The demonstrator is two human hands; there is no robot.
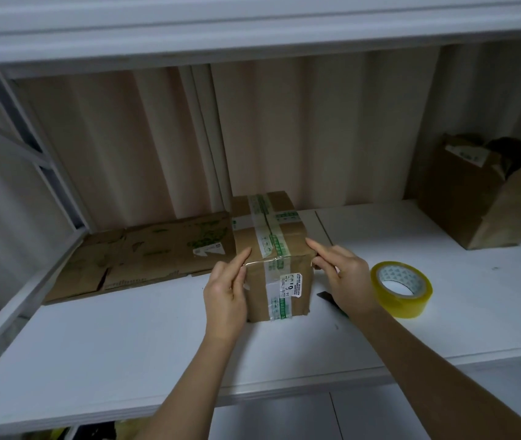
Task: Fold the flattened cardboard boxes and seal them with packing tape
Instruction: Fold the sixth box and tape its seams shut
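A small brown cardboard box (276,249), folded up and crossed with green-printed tape, stands in the middle of the white shelf (157,344). A clear tape strip runs along its near top edge. My left hand (225,290) lies against the box's left side, with the forefinger stretched along that tape. My right hand (341,274) touches the box's right top corner with straight fingers. A roll of yellowish packing tape (401,289) lies flat on the shelf, right of my right hand. Flattened cardboard boxes (144,252) lie to the left of the box.
An open brown carton (481,201) stands at the back right of the shelf. A dark, thin tool (327,296) peeks out from under my right wrist. A corrugated beige wall (284,128) closes the back; another shelf board (252,27) hangs overhead.
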